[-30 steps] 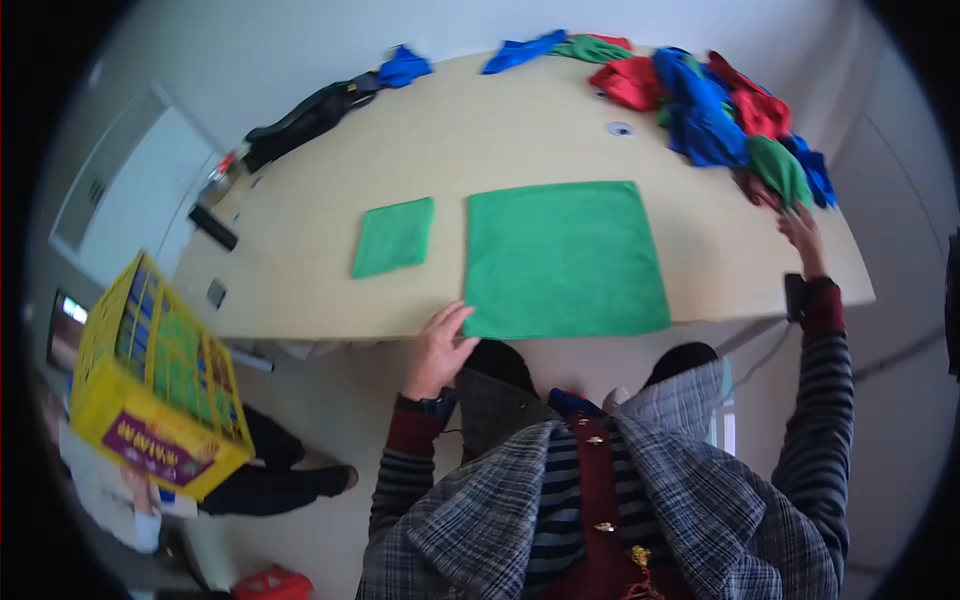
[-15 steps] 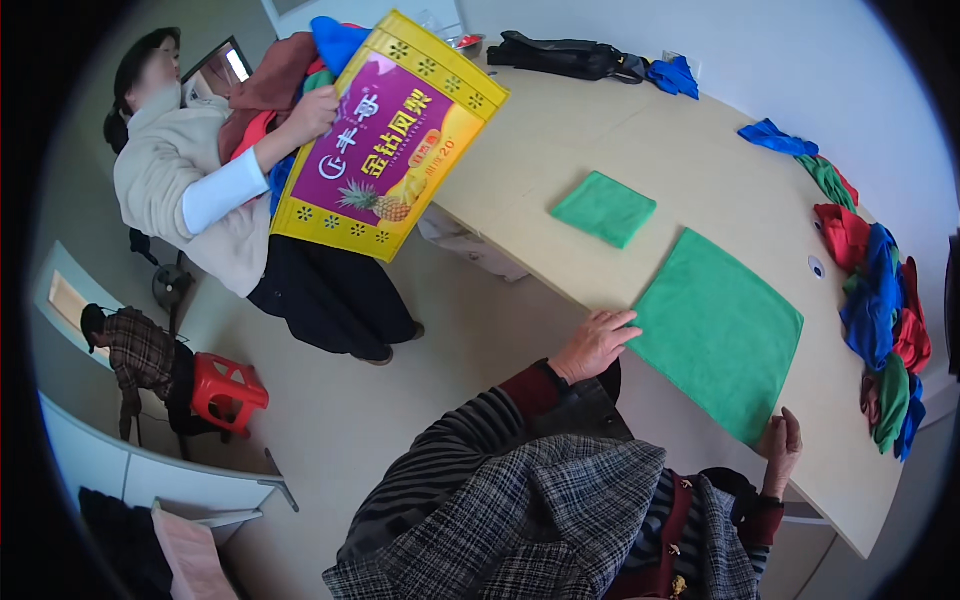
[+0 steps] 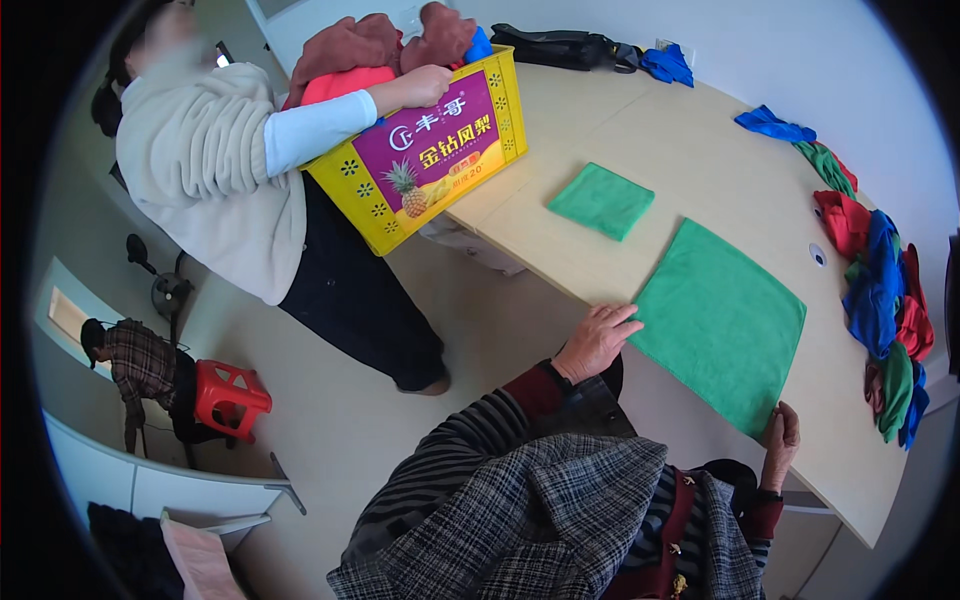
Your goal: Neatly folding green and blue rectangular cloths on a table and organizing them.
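Observation:
A large green cloth [image 3: 722, 322] lies spread flat on the wooden table [image 3: 700, 180]. My left hand [image 3: 596, 340] rests at the cloth's near left corner by the table edge. At the cloth's near right corner my right hand [image 3: 781, 438] pinches the edge. A smaller folded green cloth [image 3: 601, 200] lies further along the table, apart from both hands.
Another person [image 3: 225, 170] stands by the table's left end holding a yellow box [image 3: 425, 150] filled with cloths. Red, blue and green cloths [image 3: 880, 290] are heaped along the far right edge. A black bag [image 3: 560, 45] lies at the far end. A red stool [image 3: 230, 395] stands on the floor.
The view has swung left and down. The other person has brought the yellow box nearer, up against the table's end. Both of my hands stay at the large cloth's near corners.

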### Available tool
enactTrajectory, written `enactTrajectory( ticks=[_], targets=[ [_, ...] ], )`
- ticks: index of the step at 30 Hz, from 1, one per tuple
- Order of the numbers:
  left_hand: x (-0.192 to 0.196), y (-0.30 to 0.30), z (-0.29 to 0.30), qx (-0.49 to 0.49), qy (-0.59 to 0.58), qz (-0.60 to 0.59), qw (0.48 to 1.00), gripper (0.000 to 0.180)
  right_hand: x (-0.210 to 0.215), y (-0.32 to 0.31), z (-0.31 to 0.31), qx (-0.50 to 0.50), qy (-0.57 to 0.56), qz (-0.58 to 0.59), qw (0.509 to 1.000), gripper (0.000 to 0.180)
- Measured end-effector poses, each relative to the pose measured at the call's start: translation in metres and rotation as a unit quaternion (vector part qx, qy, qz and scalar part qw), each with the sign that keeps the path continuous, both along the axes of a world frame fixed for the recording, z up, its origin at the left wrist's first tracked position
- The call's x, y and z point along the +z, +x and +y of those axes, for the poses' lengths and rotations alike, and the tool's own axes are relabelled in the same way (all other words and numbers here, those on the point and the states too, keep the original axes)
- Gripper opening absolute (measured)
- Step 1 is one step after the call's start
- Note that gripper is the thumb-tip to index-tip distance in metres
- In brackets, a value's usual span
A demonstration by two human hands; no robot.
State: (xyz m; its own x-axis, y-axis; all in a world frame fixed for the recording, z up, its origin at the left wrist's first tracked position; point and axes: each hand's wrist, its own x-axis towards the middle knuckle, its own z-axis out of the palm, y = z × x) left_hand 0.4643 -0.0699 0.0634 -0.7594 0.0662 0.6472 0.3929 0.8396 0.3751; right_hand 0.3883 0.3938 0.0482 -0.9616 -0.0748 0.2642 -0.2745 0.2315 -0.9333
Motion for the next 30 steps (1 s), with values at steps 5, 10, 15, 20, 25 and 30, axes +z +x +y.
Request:
enactTrajectory(
  ticks=[5,10,15,20,25,30],
  targets=[
    [0.005,0.025,0.01,0.01,-0.001,0.0,1.0,0.039,0.007,0.024,0.007,0.009,0.034,0.014,0.999,0.021],
    [0.003,0.026,0.031,0.017,-0.004,0.006,1.0,0.035,0.008,0.028,0.019,0.016,0.048,0.01,0.999,0.021],
    [-0.014,-0.012,0.054,0.02,-0.004,0.001,1.0,0.033,-0.012,-0.009,0.046,0.025,0.124,0.049,0.991,0.022],
    [-0.013,-0.091,0.036,0.018,0.01,-0.016,1.0,0.032,0.009,-0.07,0.015,0.023,0.189,0.034,0.981,0.034],
    [-0.013,-0.214,0.002,0.021,0.039,-0.008,0.999,0.032,0.052,-0.168,-0.047,0.056,0.364,0.101,0.924,0.055],
    [0.011,-0.338,-0.024,-0.005,0.055,-0.015,0.998,0.027,0.081,-0.284,-0.069,0.066,0.463,0.153,0.87,0.065]
  ],
)
